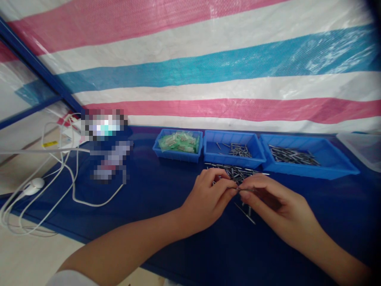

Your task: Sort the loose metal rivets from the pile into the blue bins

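Observation:
My left hand (208, 198) and my right hand (281, 210) meet fingertip to fingertip over the blue table (166, 206). Both are closed in a pinch on a thin metal pin (238, 189), mostly covered by the fingers. Under and behind the hands lies a loose pile of metal pins (236, 171), partly hidden by them. A few stray pins (245, 213) lie on the table just below the fingertips. Behind the pile, a middle blue bin (235, 160) holds more short pins. Longer pins (293, 155) lie in the right blue bin (336, 169).
The left blue bin (175, 156) contains green plastic bags (180, 141) of metal parts. A clear plastic container (361, 149) stands at the far right. White cables (74, 186) and a blurred-out device (111, 161) lie on the left. A striped sheet (190, 71) hangs behind the table.

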`<state>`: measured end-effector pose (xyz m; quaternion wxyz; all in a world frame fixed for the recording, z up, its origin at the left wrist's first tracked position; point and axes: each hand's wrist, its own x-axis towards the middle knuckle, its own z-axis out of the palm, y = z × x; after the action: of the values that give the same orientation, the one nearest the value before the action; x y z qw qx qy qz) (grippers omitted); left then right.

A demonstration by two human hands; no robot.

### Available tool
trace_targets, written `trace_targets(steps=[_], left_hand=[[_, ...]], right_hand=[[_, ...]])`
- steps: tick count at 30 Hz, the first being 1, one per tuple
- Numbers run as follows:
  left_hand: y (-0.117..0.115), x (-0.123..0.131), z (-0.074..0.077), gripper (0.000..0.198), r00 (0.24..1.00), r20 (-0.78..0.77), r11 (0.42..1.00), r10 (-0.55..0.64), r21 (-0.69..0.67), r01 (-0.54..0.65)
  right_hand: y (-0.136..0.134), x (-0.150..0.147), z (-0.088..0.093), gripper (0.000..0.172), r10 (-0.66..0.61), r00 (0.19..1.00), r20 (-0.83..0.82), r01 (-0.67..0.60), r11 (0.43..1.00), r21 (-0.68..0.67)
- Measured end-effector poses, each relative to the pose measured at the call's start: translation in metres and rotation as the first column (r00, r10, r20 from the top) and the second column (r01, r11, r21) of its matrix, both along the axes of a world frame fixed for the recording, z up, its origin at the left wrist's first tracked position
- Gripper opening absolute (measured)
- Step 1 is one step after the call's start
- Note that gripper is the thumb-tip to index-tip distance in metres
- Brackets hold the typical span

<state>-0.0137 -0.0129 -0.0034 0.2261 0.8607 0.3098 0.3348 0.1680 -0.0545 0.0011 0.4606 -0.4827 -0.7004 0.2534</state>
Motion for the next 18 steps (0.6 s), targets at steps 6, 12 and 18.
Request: trace_targets(steps=[6,12,18], left_hand=[[-0.0002,0.0002,-0.0016,0.019,1.000,-0.024,1.000,0.009,-0.003,-0.009],[-0.0005,0.0007,-0.0020,0.021,0.997,-0.071,0.999,-0.018,0.030,0.020],[-0.0002,-0.0003,-0.0009,0.019,0.998,-0.056,0.999,0.000,0.034,0.002]], right_hand=[[0.0013,-0.0057,0.0028,0.006,-0.091,0.979,-0.180,0.078,0.994,-0.074],[-0.0017,-0.0063,0.0023,0.006,-0.077,0.992,-0.099,0.073,0.997,-0.035],[-0.0029,-0.0002,-0.0028,0.015,-0.031,0.999,0.029,0.028,0.996,0.088]])
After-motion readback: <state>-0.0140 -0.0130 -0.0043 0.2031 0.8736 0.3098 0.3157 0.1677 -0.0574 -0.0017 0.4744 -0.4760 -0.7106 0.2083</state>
